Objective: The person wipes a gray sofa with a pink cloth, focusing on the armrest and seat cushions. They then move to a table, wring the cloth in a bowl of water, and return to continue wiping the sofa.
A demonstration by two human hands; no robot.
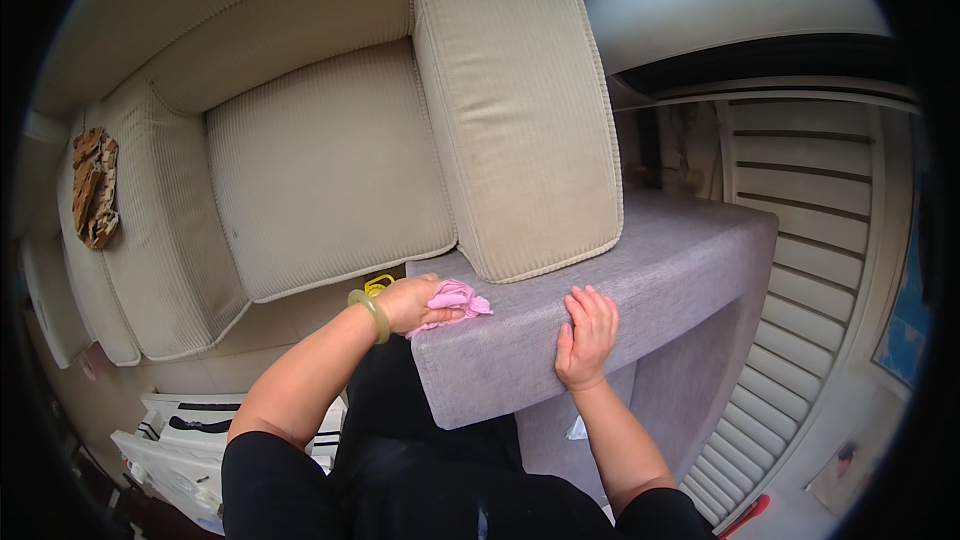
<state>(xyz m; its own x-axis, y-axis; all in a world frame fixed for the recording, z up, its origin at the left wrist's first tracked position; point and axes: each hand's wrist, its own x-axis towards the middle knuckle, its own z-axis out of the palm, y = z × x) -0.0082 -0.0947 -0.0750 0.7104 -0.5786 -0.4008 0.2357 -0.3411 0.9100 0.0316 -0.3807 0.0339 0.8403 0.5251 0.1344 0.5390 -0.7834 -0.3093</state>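
My left hand (pixel 411 301), with a pale green bangle at the wrist, grips a crumpled pink cloth (pixel 461 298). The cloth lies against the near left corner of a grey fabric-covered furniture piece (pixel 510 367). My right hand (pixel 589 337) holds nothing. It rests on the upper front edge of that grey piece, fingers flat on top and thumb slightly apart. Just beyond both hands, the padded armrest (pixel 525 112) of a beige corduroy sofa (pixel 322 180) stands beside the grey top and overhangs part of it.
A yellow object (pixel 379 283) shows behind my left wrist. A brown patterned item (pixel 95 187) lies on the sofa's far left arm. White furniture (pixel 187 431) with black trim stands at lower left. A white slatted panel (pixel 802 187) runs along the right, below a pale padded surface (pixel 742 0).
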